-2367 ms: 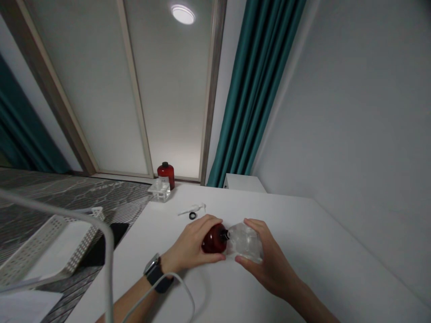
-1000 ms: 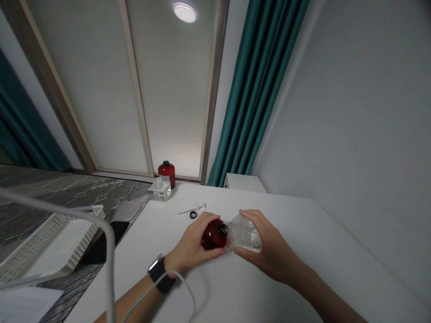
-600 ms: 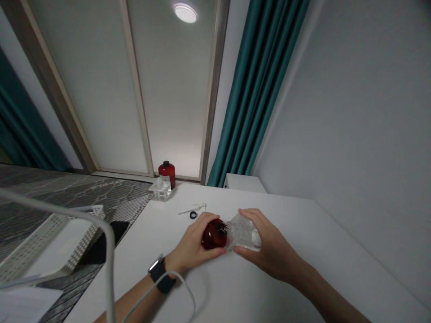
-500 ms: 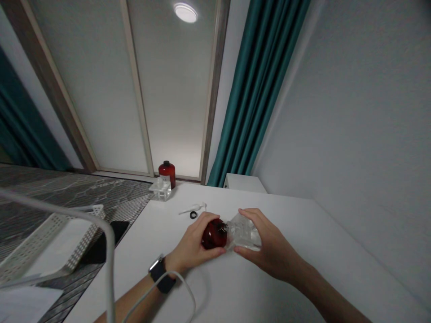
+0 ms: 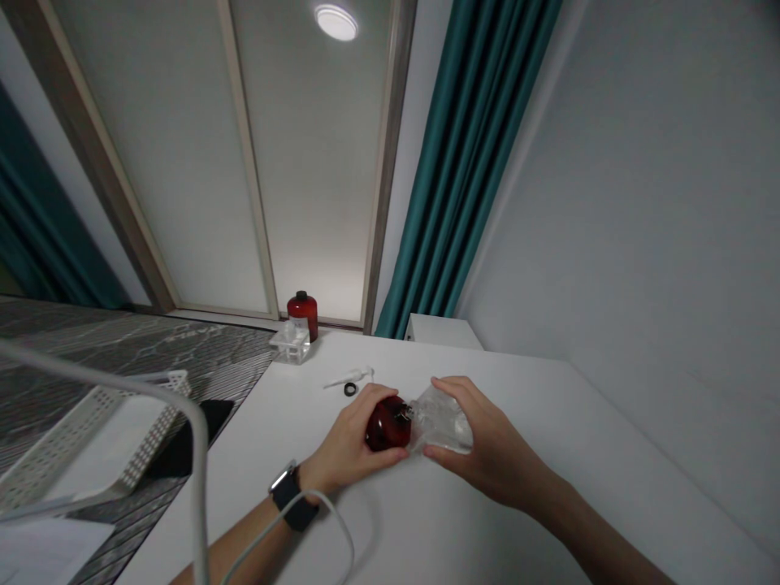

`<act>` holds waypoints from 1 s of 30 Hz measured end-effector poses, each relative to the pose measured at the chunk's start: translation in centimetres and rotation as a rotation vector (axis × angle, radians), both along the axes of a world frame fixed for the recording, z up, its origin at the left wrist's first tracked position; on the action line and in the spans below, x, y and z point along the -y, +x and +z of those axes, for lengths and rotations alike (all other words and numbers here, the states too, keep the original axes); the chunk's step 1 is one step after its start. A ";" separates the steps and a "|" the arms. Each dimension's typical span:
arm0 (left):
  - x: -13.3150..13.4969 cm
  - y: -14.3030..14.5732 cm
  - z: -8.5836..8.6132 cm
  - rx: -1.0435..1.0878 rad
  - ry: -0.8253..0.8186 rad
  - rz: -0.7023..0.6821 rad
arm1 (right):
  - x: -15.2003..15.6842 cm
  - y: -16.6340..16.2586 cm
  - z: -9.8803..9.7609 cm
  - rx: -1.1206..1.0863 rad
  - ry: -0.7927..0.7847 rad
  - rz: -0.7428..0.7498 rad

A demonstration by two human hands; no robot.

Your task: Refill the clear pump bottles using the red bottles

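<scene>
My left hand (image 5: pixel 357 435) is wrapped around a dark red bottle (image 5: pixel 383 426), its neck pointing right. In my right hand (image 5: pixel 481 435) is a clear bottle (image 5: pixel 442 421), tilted with its neck toward the red one. The two necks meet or overlap; whether they touch I cannot tell. Just beyond my left hand lie a white pump head (image 5: pixel 353 377) with its tube and a small black ring (image 5: pixel 349 389). My palms hide part of both bottles.
At the table's (image 5: pixel 517 471) far left corner stand another red bottle (image 5: pixel 303 313) with a black cap and a clear square container (image 5: pixel 291 345). A white perforated basket (image 5: pixel 146 439) sits left of the table. A pale cable (image 5: pixel 198 455) crosses the left foreground.
Both hands and bottles stay in almost the same place. The liquid in the clear bottle looks slightly different; little else has moved.
</scene>
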State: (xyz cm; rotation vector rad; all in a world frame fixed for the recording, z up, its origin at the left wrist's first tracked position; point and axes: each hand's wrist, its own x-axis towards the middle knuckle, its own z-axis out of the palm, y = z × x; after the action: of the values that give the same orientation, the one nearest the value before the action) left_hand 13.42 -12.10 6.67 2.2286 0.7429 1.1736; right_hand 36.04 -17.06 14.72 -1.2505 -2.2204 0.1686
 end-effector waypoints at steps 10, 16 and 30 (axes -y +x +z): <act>0.0 0.1 0.0 0.022 0.006 0.011 | 0.0 0.1 0.1 0.015 0.004 0.004; 0.0 0.1 -0.1 0.027 -0.011 0.018 | 0.0 0.0 0.1 0.018 -0.013 -0.002; 0.0 0.1 -0.3 0.032 0.003 0.010 | 0.0 -0.1 0.4 0.017 0.001 0.008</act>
State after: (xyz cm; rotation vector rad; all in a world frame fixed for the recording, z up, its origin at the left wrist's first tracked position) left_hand 13.54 -12.09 6.41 2.2054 0.7410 1.2129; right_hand 35.91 -17.01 15.15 -1.2466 -2.2405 0.1599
